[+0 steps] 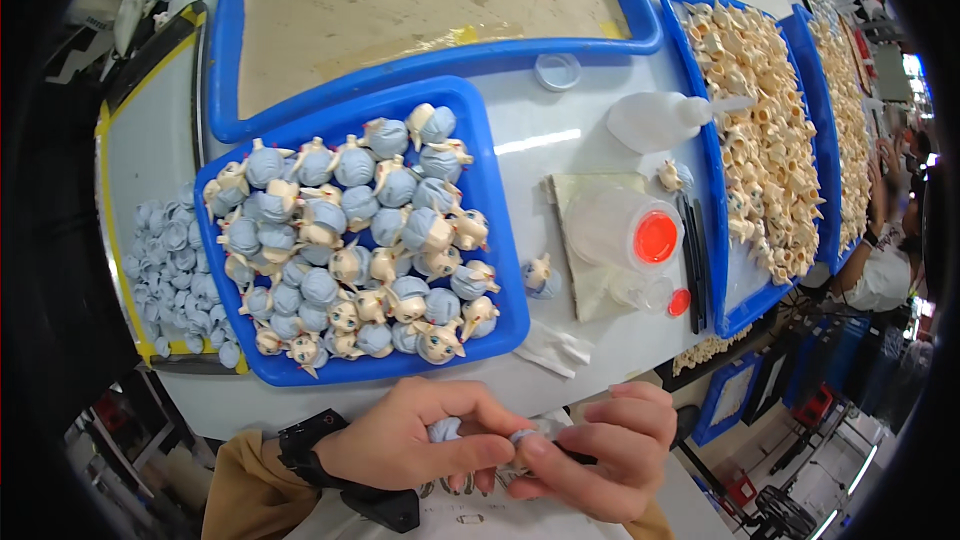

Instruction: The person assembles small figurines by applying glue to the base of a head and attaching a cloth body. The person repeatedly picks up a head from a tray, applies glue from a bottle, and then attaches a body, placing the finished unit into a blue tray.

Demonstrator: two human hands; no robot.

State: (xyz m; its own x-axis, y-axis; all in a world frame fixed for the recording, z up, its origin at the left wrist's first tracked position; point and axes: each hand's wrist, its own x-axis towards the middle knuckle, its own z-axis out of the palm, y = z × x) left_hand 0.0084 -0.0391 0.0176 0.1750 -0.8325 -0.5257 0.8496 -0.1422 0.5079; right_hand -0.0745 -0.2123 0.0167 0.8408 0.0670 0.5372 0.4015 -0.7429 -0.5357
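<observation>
My left hand (405, 440), with a black band at its wrist, is closed around a light blue doll-hair piece (444, 429) that shows between thumb and forefinger. At its fingertips, my right hand (610, 450) pinches another small light blue part (521, 436); the fingers hide most of it. The hands meet just in front of the table's near edge. Beyond them, a blue tray (512, 300) holds many doll heads with pointed ears, pale faces and light blue hair. One more doll head (540, 275) lies on the table to the right of that tray.
Loose blue hair pieces (175, 275) are heaped left. A large blue-rimmed tray (420, 62) lies behind. Rightward are a white squeeze bottle (650, 122), a clear jar with red contents (610, 225), black sticks (692, 260), crumpled tissue (553, 350) and a bin of beige parts (765, 140). People sit farther right.
</observation>
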